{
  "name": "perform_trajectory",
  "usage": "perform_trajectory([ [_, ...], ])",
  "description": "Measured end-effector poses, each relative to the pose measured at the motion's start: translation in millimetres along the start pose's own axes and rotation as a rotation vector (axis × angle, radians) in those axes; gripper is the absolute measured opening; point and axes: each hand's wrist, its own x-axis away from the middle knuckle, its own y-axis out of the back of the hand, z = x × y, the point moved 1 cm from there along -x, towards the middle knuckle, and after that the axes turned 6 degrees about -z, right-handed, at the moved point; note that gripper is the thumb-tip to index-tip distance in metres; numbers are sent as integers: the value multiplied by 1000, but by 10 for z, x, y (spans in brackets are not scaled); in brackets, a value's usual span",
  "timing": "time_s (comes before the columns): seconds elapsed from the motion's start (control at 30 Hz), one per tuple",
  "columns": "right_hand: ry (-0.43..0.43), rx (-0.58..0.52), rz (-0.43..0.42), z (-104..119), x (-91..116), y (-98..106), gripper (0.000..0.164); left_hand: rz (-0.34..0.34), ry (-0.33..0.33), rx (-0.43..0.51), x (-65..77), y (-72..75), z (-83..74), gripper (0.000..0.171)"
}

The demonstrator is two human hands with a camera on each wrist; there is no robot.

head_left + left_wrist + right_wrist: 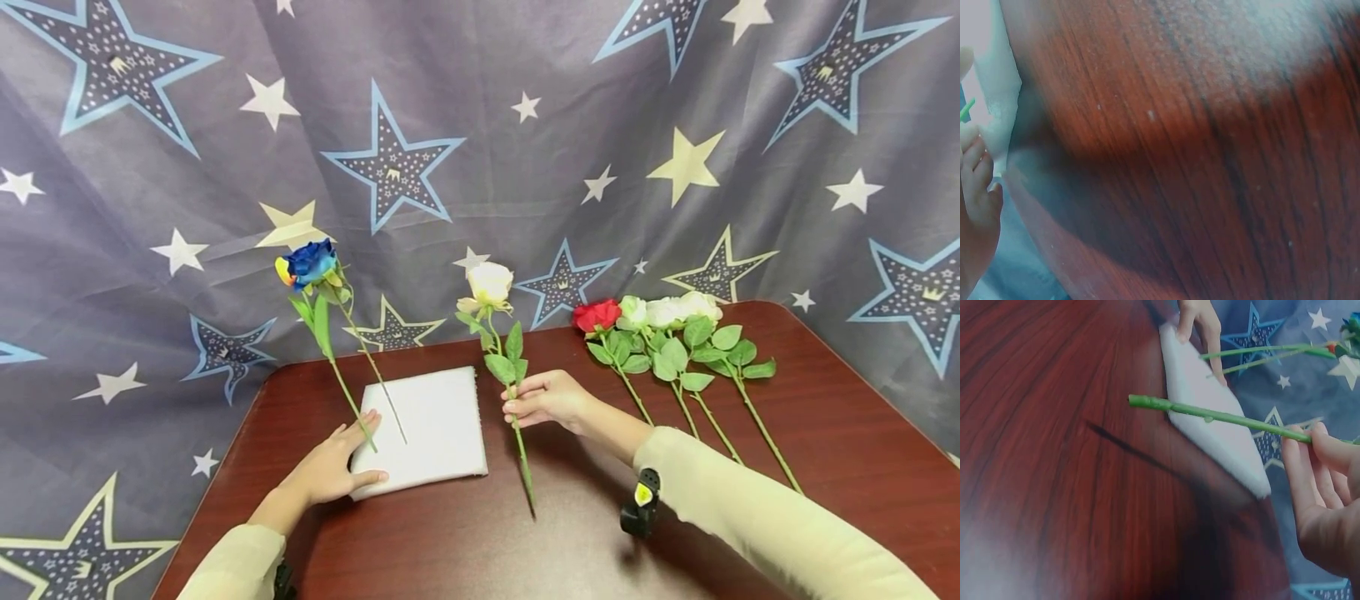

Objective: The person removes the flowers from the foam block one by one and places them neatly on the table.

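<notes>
A white foam block (427, 425) lies on the table, and two artificial flowers stand in it, leaning left. The nearer one is a blue rose (311, 265); a yellow patch shows beside its bloom. My left hand (330, 467) rests on the block's left edge with fingers spread around the stems. To the right of the block, my right hand (551, 400) pinches the green stem of a white rose (491, 287) between thumb and fingers. This rose is nearly upright, and its cut stem end (1147, 402) points down over the table in the right wrist view.
On the right of the brown table (585, 533) lie a red rose (597, 316) and several white roses (675, 311), stems toward me. A grey curtain (487, 167) with stars hangs right behind the table. A black wrist strap (640, 504) hangs at the right sleeve.
</notes>
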Motion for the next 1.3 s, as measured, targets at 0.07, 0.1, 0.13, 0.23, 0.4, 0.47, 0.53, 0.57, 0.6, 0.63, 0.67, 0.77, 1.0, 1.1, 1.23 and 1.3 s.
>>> perform_trajectory([
  [0.07, -2, 3, -1, -34, 33, 85, 40, -6, -3, 3, 11, 1, -1, 91],
  [0.1, -4, 6, 1, -50, 49, 124, 41, -10, -8, -2, 18, -2, 3, 91],
  [0.13, -9, 9, -1, -66, 64, 162, 41, -11, -7, 0, 24, -4, 6, 91],
  [0.23, -27, 23, -2, -112, 110, 272, 44, -8, -1, 5, 34, -20, 18, 91],
  [0.4, -69, 58, -7, -160, 195, 438, 41, -3, -3, 3, 38, -28, 28, 92],
  [0.47, -82, 71, -16, -170, 224, 503, 37, -2, 3, 4, 41, -16, 27, 92],
  [0.53, -94, 79, -36, -175, 249, 568, 34, 0, 8, 5, 42, 1, 26, 92],
  [0.57, -95, 84, -44, -176, 259, 597, 34, 2, 14, 8, 41, 8, 26, 92],
  [0.6, -96, 87, -55, -176, 266, 624, 34, 0, 13, 7, 39, 15, 23, 92],
  [0.63, -91, 95, -64, -174, 273, 648, 35, 0, 12, 7, 37, 24, 18, 91],
  [0.67, -85, 103, -75, -170, 279, 668, 37, 1, 10, 5, 34, 27, 17, 91],
  [0.77, -62, 145, -121, -157, 290, 715, 38, 8, 15, 3, 24, 29, 15, 91],
  [1.0, -44, 252, -242, -109, 333, 774, 37, 28, 47, 5, 9, 20, 7, 93],
  [1.1, -59, 240, -269, -128, 334, 830, 38, 25, 46, 6, 11, 27, -1, 93],
  [1.23, -99, 229, -284, -186, 330, 934, 39, 25, 47, 8, 10, 30, -13, 93],
  [1.3, -127, 230, -283, -214, 330, 992, 40, 30, 50, 10, 8, 29, -18, 93],
])
